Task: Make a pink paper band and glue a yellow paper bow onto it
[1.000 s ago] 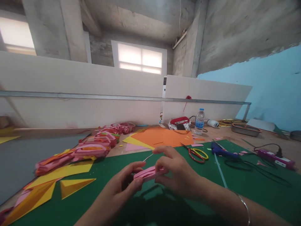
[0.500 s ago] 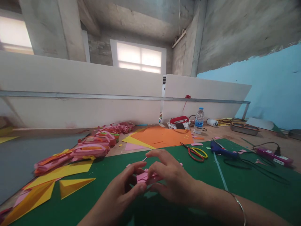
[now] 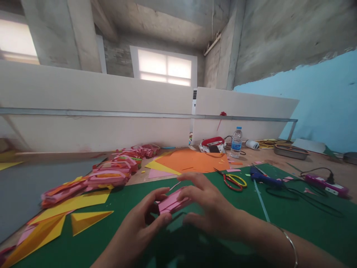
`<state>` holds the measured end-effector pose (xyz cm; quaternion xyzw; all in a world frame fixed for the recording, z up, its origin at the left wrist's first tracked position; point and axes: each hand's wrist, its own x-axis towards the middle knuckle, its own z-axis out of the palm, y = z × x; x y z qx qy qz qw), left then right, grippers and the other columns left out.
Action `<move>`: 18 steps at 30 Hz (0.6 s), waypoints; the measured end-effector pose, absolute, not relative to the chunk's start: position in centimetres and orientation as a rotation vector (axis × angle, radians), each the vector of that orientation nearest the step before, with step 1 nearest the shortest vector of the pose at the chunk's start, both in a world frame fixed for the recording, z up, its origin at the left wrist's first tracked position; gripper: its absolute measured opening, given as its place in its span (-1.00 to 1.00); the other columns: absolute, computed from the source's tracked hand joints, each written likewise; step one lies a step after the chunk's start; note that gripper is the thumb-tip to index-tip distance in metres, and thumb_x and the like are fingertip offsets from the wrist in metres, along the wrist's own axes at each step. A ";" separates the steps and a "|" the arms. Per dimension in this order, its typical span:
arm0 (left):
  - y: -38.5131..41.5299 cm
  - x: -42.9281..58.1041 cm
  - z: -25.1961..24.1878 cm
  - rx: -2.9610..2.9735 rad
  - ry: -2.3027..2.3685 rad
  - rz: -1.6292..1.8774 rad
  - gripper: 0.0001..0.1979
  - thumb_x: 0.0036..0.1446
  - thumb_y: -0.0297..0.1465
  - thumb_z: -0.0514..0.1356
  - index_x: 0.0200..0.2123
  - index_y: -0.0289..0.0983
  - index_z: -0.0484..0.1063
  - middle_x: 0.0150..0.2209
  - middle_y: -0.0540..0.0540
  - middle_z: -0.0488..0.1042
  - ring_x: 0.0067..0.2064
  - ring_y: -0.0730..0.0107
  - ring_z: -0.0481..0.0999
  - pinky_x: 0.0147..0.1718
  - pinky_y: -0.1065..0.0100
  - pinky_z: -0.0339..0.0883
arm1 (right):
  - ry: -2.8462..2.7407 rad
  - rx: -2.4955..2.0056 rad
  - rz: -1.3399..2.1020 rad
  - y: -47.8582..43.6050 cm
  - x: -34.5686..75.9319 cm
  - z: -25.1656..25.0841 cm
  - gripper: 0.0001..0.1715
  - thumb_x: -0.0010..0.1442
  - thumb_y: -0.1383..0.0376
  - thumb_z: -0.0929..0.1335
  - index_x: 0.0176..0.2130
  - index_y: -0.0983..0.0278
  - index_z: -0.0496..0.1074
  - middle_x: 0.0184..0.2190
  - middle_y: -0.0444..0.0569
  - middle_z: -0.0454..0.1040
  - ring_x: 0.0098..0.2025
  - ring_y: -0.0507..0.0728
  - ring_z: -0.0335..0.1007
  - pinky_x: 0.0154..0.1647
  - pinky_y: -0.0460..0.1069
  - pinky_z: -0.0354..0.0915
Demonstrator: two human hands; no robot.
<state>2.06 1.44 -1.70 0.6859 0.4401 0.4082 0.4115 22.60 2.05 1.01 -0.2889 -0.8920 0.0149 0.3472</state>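
Above the green mat, my left hand (image 3: 149,214) pinches a small folded piece of pink paper (image 3: 169,203) between thumb and fingers. My right hand (image 3: 208,203) is at the paper's right end, its bent fingers touching the top and partly covering that end. The right thumb is apart from the paper, and the index finger stretches out above it. A thin pale strip (image 3: 175,186) sticks up behind the pink paper. Beyond my right hand lie scissors (image 3: 233,182) with one red and one yellow handle.
A blue glue gun (image 3: 264,178) and a purple power strip (image 3: 325,185) with cables lie to the right. At the back stand a water bottle (image 3: 236,143) and a red-and-white pouch (image 3: 212,144). Pink paper bundles (image 3: 108,175), yellow sheets (image 3: 86,221) and orange paper (image 3: 192,162) lie left and ahead.
The pink paper has turned and shows a longer flat face. My right thumb has moved away from it, while my left hand keeps its hold.
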 end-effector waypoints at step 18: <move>0.4 2.7 -0.3 1.670 1.232 1.104 -0.60 0.00 -0.10 0.12 -0.12 -0.17 0.37 -0.16 -0.06 0.51 -0.22 0.22 0.49 -0.30 0.32 0.36 | -2.226 -0.948 0.326 3.1 23.7 2.3 -0.86 0.17 0.33 0.29 -0.21 0.28 0.38 -0.22 -0.01 0.44 -0.17 0.08 0.35 -0.19 -0.03 0.31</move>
